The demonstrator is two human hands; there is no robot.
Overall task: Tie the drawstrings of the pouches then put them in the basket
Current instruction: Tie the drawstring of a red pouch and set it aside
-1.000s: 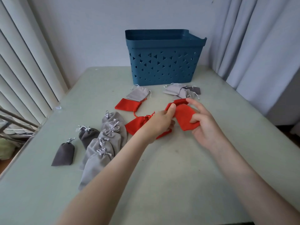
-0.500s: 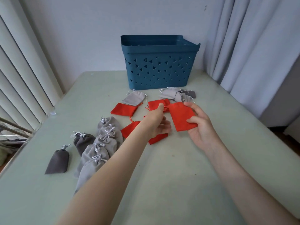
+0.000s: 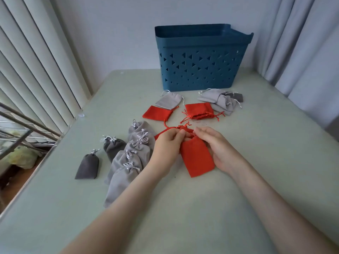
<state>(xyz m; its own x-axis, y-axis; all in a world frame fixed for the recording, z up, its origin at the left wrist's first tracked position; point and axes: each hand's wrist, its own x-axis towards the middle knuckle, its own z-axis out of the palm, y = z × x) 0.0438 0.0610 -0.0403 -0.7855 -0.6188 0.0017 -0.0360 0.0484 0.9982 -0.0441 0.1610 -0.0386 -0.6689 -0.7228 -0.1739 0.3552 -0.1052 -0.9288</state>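
- Red pouch lies on the tabletop between the 2 hands (mouth end towards the blue basket).
- Left hand pinches the pouch's gathered mouth, fingers curled.
- Right hand grips its upper right edge, fingertips at the mouth.

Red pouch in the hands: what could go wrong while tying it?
The left hand and right hand grip the red fabric pouch at its mouth. A second red fabric pouch lies just under the left hand, so its loose cords might get caught in the knot.
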